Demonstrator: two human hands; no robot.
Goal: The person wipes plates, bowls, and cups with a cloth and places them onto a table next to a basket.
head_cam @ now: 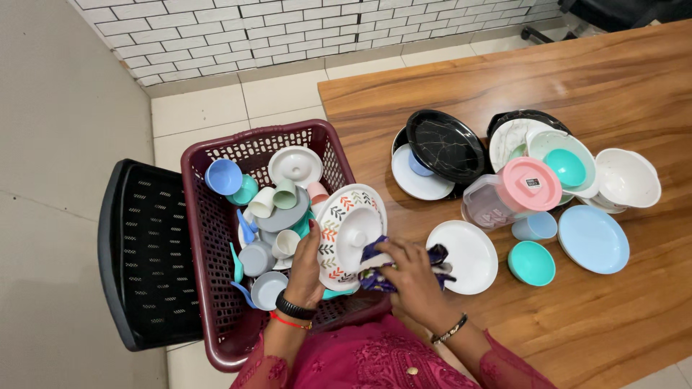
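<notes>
Wiping step: left hand [306, 263] grips the leaf-patterned white plastic plate [351, 234] while right hand [414, 277] pinches a dark blue cloth [375, 277] against it.

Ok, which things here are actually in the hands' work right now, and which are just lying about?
In hand:
left hand holding the patterned plate
white lid resting on that plate
right hand pressing a dark cloth against it

Lying about:
maroon basket of cups and bowls
white plate
pink-lidded jar
teal bowl
blue plate
black plate
</notes>
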